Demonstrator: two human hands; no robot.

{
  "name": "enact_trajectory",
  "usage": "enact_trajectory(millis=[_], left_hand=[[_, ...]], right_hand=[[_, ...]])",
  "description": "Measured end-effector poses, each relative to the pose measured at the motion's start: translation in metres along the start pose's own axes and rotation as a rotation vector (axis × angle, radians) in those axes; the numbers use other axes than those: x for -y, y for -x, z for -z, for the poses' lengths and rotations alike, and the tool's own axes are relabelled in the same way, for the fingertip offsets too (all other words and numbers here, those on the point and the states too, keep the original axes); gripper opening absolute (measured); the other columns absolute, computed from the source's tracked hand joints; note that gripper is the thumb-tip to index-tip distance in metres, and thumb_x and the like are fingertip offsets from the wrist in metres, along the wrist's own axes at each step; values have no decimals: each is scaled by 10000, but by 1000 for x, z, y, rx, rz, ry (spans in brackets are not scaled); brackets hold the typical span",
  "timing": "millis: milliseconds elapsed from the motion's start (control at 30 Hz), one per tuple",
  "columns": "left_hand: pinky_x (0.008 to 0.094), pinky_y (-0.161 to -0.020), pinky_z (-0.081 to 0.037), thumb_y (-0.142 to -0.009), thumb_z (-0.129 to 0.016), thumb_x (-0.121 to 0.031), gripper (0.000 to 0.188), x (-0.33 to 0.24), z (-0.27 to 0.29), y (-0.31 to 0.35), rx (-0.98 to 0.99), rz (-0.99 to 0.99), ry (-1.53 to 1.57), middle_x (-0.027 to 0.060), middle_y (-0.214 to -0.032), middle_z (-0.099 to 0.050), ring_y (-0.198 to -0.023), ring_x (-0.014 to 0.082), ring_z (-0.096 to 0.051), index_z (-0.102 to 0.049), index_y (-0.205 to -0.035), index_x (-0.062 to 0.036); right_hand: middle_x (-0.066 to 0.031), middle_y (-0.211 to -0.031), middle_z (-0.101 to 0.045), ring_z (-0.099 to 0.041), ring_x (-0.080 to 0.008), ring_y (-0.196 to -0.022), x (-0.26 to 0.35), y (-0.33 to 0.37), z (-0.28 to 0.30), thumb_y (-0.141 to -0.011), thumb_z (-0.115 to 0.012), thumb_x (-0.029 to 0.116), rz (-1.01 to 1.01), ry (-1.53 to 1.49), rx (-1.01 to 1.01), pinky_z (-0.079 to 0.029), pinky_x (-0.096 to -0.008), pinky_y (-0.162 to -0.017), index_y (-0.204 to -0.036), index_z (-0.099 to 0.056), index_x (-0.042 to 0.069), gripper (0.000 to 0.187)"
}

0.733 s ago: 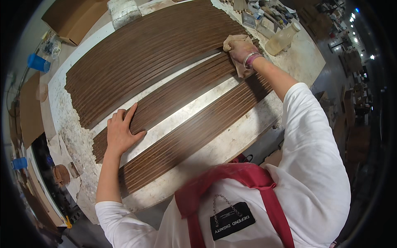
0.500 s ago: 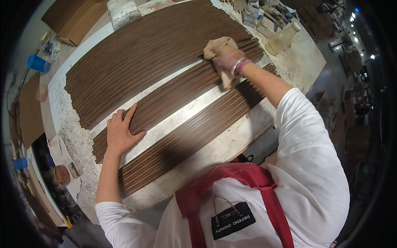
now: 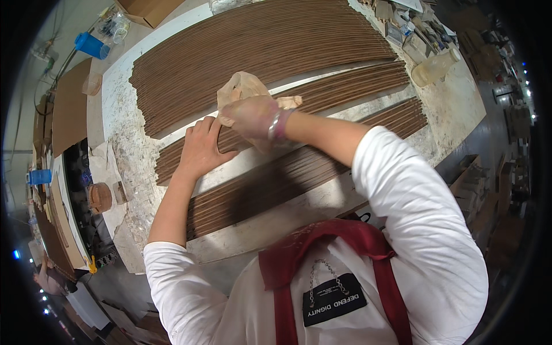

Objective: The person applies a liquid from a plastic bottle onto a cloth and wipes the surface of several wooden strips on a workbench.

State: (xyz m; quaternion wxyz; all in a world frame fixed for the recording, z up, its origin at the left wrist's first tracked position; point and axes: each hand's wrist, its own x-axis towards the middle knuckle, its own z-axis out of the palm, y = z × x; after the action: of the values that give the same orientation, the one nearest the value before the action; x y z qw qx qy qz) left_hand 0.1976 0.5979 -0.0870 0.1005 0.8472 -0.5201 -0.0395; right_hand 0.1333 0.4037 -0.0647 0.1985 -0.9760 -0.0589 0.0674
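Long brown ridged strips lie side by side in three groups on a white work table. My left hand (image 3: 201, 148) rests with thumb spread on the left end of the middle strips (image 3: 339, 89). Beside it, my right hand (image 3: 252, 118), pinkish and smeared by motion, presses a crumpled beige cloth (image 3: 244, 86) onto the same group. The cloth hangs partly over the gap toward the large far group (image 3: 253, 46). The near strips (image 3: 276, 181) lie below both hands, partly in the shadow of my arm.
At the table's right end lie a bottle of cloudy yellowish liquid (image 3: 435, 68) and a clutter of small items (image 3: 417, 37). Beyond the left end are a blue cup (image 3: 92, 45), a cardboard box (image 3: 146, 11) and a round brown block (image 3: 99, 198).
My right hand has swept the cloth leftward along the middle strips, from near their right end to beside my left hand. My left hand stays on the strips. The view has shifted slightly.
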Motion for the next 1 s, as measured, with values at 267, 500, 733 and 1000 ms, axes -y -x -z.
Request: enact_trajectory(millis=[267, 500, 733, 1000], left_hand=[[457, -928, -386, -652, -785, -497, 932, 26, 7, 47, 19, 156, -66, 139, -1198, -520, -1101, 306, -504, -423, -1403, -78], [454, -953, -382, -655, -771, -496, 946, 29, 12, 23, 77, 111, -11, 153, -1210, -519, -1116, 322, -497, -402, -1425, -89], [438, -951, -383, -640, -778, -497, 968, 34, 15, 36, 90, 168, -11, 144, -1202, -520, -1109, 315, -501, -401, -1432, -88], [427, -946, -390, -636, -787, -485, 968, 36, 14, 29, 88, 149, -31, 133, -1193, -523, -1102, 304, -507, -405, -1428, -82]], right_hand=[[-119, -827, -695, -665, -206, -675, -104, 132, 79, -949, -569, 300, -584, 26, 104, -551, -365, -591, -1098, -645, 92, 267], [-92, -947, -687, -646, -247, -933, -70, 64, -27, -880, -637, 315, 341, 23, -276, -548, -355, -806, -996, -669, 108, 240], [-62, -901, -644, -665, -214, -818, -117, 128, 44, -840, -621, 170, 153, 460, 105, -546, -340, -634, -971, -627, 121, 140], [-61, -895, -627, -642, -257, -806, -71, 77, 0, -783, -638, 124, 442, 134, -153, -527, -386, -660, -941, -611, 126, 160]])
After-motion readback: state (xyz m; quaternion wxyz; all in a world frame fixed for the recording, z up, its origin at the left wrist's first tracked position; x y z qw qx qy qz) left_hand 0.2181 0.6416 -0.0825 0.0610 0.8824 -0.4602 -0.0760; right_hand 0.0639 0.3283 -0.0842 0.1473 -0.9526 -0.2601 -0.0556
